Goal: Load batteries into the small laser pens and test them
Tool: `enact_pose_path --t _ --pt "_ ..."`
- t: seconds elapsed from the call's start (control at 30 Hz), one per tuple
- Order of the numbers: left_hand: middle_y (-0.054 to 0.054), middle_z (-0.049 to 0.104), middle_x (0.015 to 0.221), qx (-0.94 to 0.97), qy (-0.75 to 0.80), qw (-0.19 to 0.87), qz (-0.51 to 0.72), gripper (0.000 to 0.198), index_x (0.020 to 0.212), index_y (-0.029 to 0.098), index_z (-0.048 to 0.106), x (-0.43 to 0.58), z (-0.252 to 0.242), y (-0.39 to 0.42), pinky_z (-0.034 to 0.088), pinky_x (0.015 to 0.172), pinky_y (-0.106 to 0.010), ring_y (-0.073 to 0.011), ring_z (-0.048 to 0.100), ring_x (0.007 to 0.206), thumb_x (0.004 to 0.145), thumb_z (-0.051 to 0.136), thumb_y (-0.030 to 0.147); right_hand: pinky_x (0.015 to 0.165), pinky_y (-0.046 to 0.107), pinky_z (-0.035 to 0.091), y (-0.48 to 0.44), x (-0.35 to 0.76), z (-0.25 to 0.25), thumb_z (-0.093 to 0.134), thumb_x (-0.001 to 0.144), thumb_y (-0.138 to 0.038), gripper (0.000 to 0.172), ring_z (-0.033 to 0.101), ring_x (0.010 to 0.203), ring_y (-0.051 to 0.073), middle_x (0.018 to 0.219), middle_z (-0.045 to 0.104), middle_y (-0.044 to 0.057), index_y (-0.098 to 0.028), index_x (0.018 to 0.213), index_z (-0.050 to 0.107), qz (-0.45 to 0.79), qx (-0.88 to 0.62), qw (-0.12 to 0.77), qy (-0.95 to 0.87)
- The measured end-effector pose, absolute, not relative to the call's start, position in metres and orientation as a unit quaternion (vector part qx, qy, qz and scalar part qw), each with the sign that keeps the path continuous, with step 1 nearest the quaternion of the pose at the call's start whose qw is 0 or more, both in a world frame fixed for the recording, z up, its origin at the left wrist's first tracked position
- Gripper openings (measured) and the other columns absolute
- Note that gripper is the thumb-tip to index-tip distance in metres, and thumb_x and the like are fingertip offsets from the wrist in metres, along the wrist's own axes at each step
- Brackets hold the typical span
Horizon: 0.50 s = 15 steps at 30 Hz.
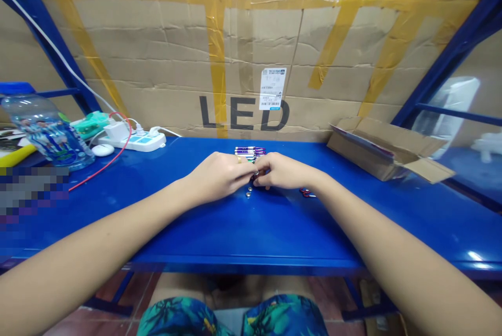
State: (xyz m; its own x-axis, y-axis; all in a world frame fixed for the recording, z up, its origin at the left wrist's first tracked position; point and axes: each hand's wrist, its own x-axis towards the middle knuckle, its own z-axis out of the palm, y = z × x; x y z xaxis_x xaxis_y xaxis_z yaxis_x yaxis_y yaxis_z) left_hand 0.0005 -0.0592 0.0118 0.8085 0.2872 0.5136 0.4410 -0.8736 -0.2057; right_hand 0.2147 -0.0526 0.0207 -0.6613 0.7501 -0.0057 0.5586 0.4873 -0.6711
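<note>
My left hand (223, 176), with a gold-coloured ring on one finger, and my right hand (284, 170) meet above the middle of the blue table. Both are closed, fingertips pinched together around a small shiny piece (256, 172) that the fingers mostly hide. Just behind them lie several purple and silver metallic tubes (250, 150) side by side. Small round silver pieces, like button cells (248, 195), rest on the table in front of my fingertips. A small red metallic item (307, 193) is partly covered by my right wrist.
An open cardboard box (364, 150) stands at the right. On the left are a water bottle (49, 132) with a blue cap, a power strip (141, 141) with plugs and a red cable (113, 161). A large taped carton (164, 64) marked LED forms the back.
</note>
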Motion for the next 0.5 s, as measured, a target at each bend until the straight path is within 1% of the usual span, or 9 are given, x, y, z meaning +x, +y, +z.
enact_pose_path --t 0.1,0.23,0.37,0.5 --pt "-0.004 0.07 0.077 -0.937 -0.193 0.202 -0.211 0.031 0.1 0.018 0.071 -0.0014 0.0139 -0.0591 0.04 0.057 -0.026 -0.0148 0.064 0.068 0.101 0.041 0.025 0.057 0.024 0.045 -0.0527 0.2141 0.0207 0.06 0.075 -0.018 0.013 0.057 0.061 0.012 0.071 0.063 0.0 -0.015 0.081 0.071 0.333 -0.387 0.146 -0.847" --pt "-0.004 0.071 0.079 -0.944 -0.18 0.208 -0.185 0.03 0.099 0.02 0.071 -0.004 0.0172 -0.0592 0.039 0.057 -0.026 -0.0158 0.066 0.073 0.101 0.042 0.026 0.058 0.024 0.047 -0.0519 0.214 0.021 0.062 0.075 -0.018 0.008 0.06 0.062 0.013 0.07 0.063 0.0 -0.015 0.077 0.069 0.343 -0.394 0.144 -0.84" --pt "-0.004 0.074 0.088 -0.948 -0.184 0.142 -0.218 0.028 0.098 0.02 0.071 -0.0049 0.0178 -0.058 0.044 0.063 -0.026 -0.0162 0.068 0.079 0.1 0.044 0.027 0.059 0.024 0.049 -0.0498 0.2163 0.0203 0.063 0.074 -0.017 0.006 0.062 0.064 0.014 0.07 0.065 0.0 -0.015 0.075 0.068 0.349 -0.386 0.148 -0.841" --pt "-0.003 0.075 0.093 -0.946 -0.226 0.064 -0.224 0.021 0.097 0.02 0.071 -0.0039 0.0172 -0.057 0.046 0.071 -0.026 -0.0157 0.069 0.082 0.096 0.05 0.024 0.059 0.025 0.048 -0.0466 0.2197 0.0185 0.064 0.074 -0.016 0.012 0.062 0.062 0.014 0.074 0.068 0.001 -0.016 0.082 0.073 0.333 -0.388 0.146 -0.847"
